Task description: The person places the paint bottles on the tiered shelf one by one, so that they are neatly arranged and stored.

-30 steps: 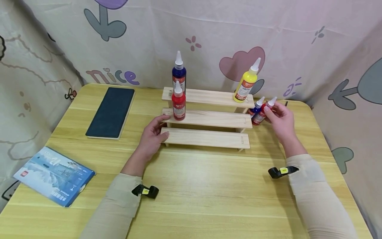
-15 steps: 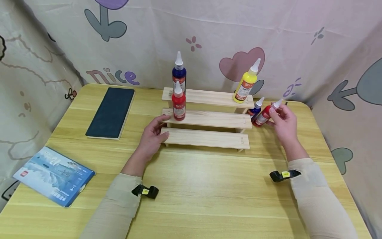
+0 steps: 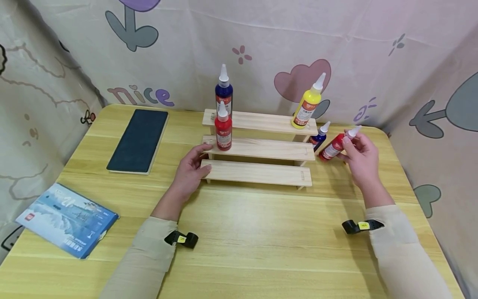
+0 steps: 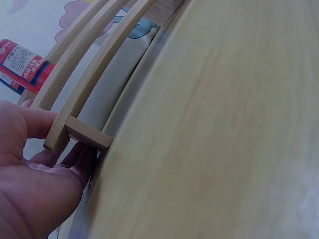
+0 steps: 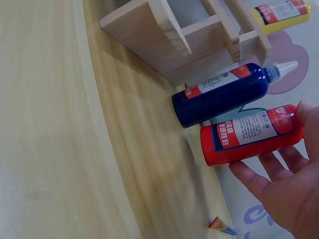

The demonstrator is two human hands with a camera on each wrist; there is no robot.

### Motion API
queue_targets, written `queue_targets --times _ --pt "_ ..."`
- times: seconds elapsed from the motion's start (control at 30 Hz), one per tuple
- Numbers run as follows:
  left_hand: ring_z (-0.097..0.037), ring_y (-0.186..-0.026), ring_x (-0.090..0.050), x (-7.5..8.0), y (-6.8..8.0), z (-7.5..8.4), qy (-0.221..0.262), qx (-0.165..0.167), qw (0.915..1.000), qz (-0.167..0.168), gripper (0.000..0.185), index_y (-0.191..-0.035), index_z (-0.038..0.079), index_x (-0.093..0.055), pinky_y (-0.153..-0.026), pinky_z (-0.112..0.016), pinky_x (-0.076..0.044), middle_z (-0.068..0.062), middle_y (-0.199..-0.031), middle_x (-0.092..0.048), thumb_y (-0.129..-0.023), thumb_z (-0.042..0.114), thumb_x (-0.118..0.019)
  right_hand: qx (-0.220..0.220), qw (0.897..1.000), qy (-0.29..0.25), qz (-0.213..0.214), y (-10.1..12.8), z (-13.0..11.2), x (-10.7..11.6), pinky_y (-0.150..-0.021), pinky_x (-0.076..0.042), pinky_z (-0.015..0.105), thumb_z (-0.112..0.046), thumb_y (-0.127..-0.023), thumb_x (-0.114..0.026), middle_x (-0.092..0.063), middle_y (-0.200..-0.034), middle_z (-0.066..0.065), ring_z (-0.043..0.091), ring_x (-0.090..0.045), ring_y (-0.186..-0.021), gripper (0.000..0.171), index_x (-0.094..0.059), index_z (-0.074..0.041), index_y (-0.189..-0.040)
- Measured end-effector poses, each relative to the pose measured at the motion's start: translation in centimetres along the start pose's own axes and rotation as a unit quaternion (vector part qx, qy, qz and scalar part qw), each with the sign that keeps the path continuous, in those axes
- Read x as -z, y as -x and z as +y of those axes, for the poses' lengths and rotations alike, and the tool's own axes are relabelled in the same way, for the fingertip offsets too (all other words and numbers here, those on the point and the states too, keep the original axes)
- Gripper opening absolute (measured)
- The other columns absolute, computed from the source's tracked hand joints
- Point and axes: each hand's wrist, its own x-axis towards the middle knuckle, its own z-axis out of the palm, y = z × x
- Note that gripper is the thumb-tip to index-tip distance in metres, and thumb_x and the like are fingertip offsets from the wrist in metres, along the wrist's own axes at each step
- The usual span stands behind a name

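My right hand (image 3: pixel 364 160) holds a red paint bottle (image 3: pixel 331 148) with a white nozzle, thumb and fingers around its upper part. The bottle leans to the right, its base close over the table. Just left of it stands a blue paint bottle (image 5: pixel 222 94), partly behind the three-step wooden rack (image 3: pixel 257 172) in the head view. My left hand (image 3: pixel 188 172) grips the rack's left end, thumb on the lowest step and fingers at the middle one. Another red bottle (image 3: pixel 223 133) stands on the middle step. On the top step are a blue bottle (image 3: pixel 224 89) and a yellow bottle (image 3: pixel 307 108).
A dark flat board (image 3: pixel 140 141) lies at the back left of the table, and a blue picture-covered box (image 3: pixel 69 220) at the front left. A small pointed, multicoloured piece (image 5: pixel 222 225) lies near the right hand. Patterned cloth (image 3: pixel 254 33) hangs behind the table.
My right hand has drawn the red bottle to the right and slightly nearer, tilting it further and parting it from the blue bottle beside it. The left hand stays on the rack.
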Motion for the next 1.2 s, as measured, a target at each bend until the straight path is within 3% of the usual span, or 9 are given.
queue_targets --times 0.4,0.7,1.2 --pt "-0.019 -0.128 -0.037 0.0 -0.1 -0.2 -0.007 0.010 0.9999 0.006 0.054 -0.130 0.015 -0.053 -0.108 -0.038 -0.024 0.001 -0.137 -0.045 -0.085 -0.016 -0.054 0.029 0.999 -0.008 -0.017 1.5 -1.5 0.3 -0.069 -0.053 0.030 -0.011 -0.088 -0.064 -0.056 -0.115 0.013 0.023 -0.053 -0.103 0.035 -0.060 -0.003 -0.122" --pt "-0.019 -0.128 -0.036 0.1 0.0 -0.2 -0.007 0.003 1.0000 0.002 0.054 -0.130 0.014 -0.053 -0.108 -0.038 -0.024 0.000 -0.137 -0.045 -0.085 -0.016 -0.054 0.024 0.999 -0.013 -0.019 2.3 -2.9 0.0 -0.072 -0.050 0.034 -0.013 -0.088 -0.064 -0.052 -0.120 0.013 0.023 -0.051 -0.107 0.040 -0.058 -0.005 -0.126" --pt "-0.019 -0.128 -0.037 0.0 -0.1 -0.1 -0.003 0.000 1.0000 0.002 0.054 -0.130 0.013 -0.053 -0.108 -0.038 -0.025 -0.001 -0.137 -0.045 -0.084 -0.017 -0.054 0.064 0.997 -0.011 -0.047 3.1 -4.8 -2.3 -0.073 -0.051 0.033 -0.009 -0.089 -0.062 -0.051 -0.119 0.019 0.026 -0.054 -0.105 0.037 -0.057 -0.002 -0.125"
